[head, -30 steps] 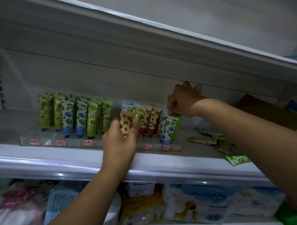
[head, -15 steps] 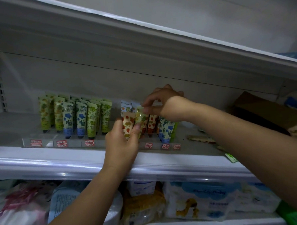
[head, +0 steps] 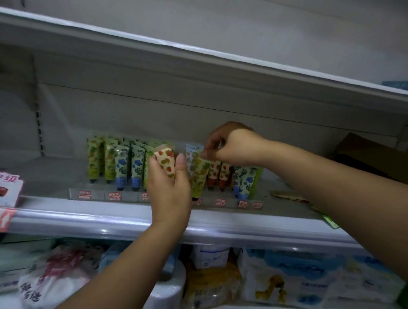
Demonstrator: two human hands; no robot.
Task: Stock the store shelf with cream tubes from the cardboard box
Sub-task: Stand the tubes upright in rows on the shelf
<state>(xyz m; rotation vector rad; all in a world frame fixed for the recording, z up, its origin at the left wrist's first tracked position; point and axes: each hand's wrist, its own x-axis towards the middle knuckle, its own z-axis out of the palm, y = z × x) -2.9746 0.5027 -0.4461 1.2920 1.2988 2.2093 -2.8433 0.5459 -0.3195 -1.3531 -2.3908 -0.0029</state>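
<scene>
Rows of cream tubes (head: 119, 162) stand cap-down on the white store shelf (head: 89, 220), behind a clear rail with red price tags. My left hand (head: 169, 193) grips a cream-coloured tube with red fruit print (head: 166, 160) in front of the rows. My right hand (head: 230, 145) pinches the top of a yellow-green tube (head: 199, 175) that stands among the red and blue tubes in the right group. The cardboard box (head: 371, 161) lies on the shelf at the far right, partly hidden by my right forearm.
The shelf above (head: 194, 68) overhangs close over the tubes. Flat sachets (head: 289, 195) lie on the shelf right of the tubes. A pink sign (head: 3, 188) hangs at the left edge. Packaged goods and tissue packs (head: 285, 277) fill the shelf below.
The view shifted, so the shelf sits further right. My left hand raised its red-print tube higher. My right hand moved from the back of the right group onto the yellow-green tube's top.
</scene>
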